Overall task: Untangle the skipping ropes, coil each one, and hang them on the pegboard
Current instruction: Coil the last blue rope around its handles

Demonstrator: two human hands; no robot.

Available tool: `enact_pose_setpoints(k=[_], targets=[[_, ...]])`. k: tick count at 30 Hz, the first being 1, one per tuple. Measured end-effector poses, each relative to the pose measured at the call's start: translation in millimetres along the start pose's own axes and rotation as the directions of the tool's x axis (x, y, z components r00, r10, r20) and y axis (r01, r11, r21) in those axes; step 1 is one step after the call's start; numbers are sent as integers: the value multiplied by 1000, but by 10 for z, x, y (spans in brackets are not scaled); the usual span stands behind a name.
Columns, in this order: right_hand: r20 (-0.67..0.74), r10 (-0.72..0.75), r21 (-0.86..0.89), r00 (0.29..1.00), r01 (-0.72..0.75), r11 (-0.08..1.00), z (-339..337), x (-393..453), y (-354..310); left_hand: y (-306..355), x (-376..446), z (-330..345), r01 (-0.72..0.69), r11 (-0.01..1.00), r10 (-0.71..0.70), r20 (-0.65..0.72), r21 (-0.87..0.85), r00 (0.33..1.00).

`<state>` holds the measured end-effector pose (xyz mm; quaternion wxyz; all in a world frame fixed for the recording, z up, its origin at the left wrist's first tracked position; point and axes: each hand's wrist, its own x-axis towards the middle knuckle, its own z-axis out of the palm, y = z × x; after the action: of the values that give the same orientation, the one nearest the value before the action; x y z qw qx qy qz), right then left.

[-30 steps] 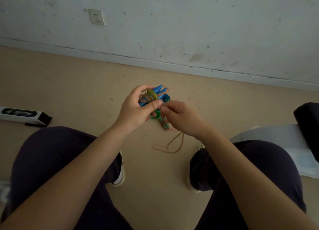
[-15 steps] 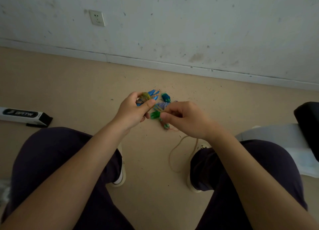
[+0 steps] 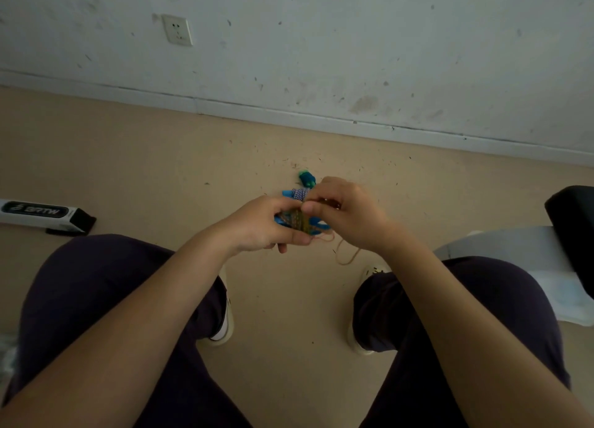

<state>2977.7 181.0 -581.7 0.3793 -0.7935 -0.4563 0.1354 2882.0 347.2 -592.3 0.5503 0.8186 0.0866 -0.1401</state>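
Holding a bundle of ropes (image 3: 297, 218) above the floor (image 3: 160, 170), between the knees. Left hand (image 3: 260, 225) clenching round the coiled yellow-green cord and blue handles. Right hand (image 3: 344, 212) pinching the bundle's top just beside the left thumb. Loose tan cord (image 3: 348, 255) dangling below. Green handle end (image 3: 307, 177) sticking out above.

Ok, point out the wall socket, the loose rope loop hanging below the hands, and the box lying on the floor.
wall socket (image 3: 177, 29), head view, middle of its faceplate.
loose rope loop (image 3: 348, 260), head view, bottom of the hanging curve.
box (image 3: 38, 214), head view, its dark printed label.
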Motion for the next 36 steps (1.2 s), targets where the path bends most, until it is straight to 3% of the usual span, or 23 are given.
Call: enact_pose_setpoints(k=[3,8,12,17,19,24,27,32,36], targets=[[-43,60,36,997,-58,998,-3,8,-26,23,-22,19,-4,1000,5,26,-24,1000],[-78,124,125,989,-113,986,29,31,-81,83,-78,28,37,978,-38,1,-204,999],[-49,195,148,980,-186,971,59,31,-48,74,-75,53,36,985,-46,-59,-166,997],[-79,292,231,953,-267,936,-11,19,-4,105,-117,50,-19,996,22,26,-91,999],[-50,267,230,962,-249,941,-23,5,-15,83,-119,35,-26,997,30,42,-72,999],[23,240,280,971,-236,931,-34,2,-19,90,-157,1,-173,964,181,25,-203,983],[95,237,365,967,-255,895,-32,-13,-60,75,-148,12,-226,949,218,-63,-222,974],[170,182,518,968,-245,820,-4,-16,-96,85,-88,5,-194,883,91,-249,-428,964],[168,253,527,953,-304,793,21,2,-69,96,-65,39,-235,804,75,-299,-547,951]])
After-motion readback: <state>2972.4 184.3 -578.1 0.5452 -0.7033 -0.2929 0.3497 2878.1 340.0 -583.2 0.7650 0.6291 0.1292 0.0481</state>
